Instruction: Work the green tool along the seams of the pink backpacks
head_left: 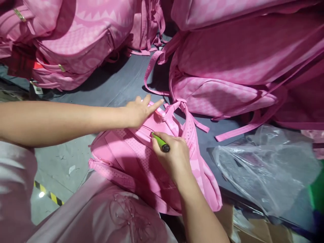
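A pink backpack (pixel 131 158) lies back-side up at the edge of a dark table (pixel 118 84), right in front of me. My left hand (pixel 139 111) rests on its top near the carry handle, fingers spread and the forefinger pointing right. My right hand (pixel 174 155) is closed around a green tool with a black end (pixel 160 142), whose tip is on the backpack's upper seam.
Piles of pink backpacks (pixel 227 57) fill the back and right of the table, with another heap (pixel 71 40) at the back left and loose straps trailing. A clear plastic bag (pixel 263 168) lies at the right. Grey floor with yellow-black tape (pixel 49 194) shows at the lower left.
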The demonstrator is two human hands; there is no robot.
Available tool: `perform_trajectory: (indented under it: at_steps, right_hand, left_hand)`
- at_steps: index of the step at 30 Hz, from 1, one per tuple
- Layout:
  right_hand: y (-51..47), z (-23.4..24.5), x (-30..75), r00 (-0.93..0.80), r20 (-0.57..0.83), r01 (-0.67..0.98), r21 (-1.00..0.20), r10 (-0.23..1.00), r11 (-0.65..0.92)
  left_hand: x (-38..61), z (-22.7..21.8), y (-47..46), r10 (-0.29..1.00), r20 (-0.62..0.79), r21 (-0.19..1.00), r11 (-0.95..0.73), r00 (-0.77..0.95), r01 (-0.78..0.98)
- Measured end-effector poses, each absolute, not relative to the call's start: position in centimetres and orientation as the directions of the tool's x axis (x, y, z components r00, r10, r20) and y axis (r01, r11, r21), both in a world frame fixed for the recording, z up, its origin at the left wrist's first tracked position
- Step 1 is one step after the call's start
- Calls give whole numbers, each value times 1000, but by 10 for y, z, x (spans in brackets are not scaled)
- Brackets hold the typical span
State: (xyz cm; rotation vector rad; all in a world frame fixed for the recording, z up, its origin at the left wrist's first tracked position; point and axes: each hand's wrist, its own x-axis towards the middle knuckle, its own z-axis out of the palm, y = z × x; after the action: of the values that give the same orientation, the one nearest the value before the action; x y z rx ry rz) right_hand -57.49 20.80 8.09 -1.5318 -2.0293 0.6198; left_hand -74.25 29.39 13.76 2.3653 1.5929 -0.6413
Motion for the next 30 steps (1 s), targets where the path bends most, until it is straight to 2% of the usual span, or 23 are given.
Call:
perform_trajectory:
  at_steps: [6,12,15,18,20,24,26,30]
  right_hand:
    - [210,77,-588,-254,158,588,-758,954,282]
    - [209,73,-593,-320,157,526,-791,934,313]
    - [211,73,-593,-342,142,539,-780,929,318]
    - [210,68,-597,-291,167,590,-744,942,314]
    - [209,64,-599,-285,171,603,-732,943,315]
    - [207,63,-601,-297,166,599,-734,940,319]
    - [208,64,-600,-292,175,615,-718,940,325]
    - [211,67,-599,-302,195,636,-688,933,350]
  left_hand:
    - [-760,135,310,739,-484,19,-527,470,850]
    - [-775,123,325,686,-455,109,-590,568,800]
    - [-773,124,320,729,-446,64,-553,520,831]
    - [-764,130,307,755,-492,27,-485,434,874]
    - [-756,132,299,781,-503,-36,-448,372,893]
    - [-754,127,293,840,-420,-151,-437,343,887]
    - [-762,123,296,820,-404,-117,-485,405,867]
    - [-781,119,307,735,-395,30,-589,551,808]
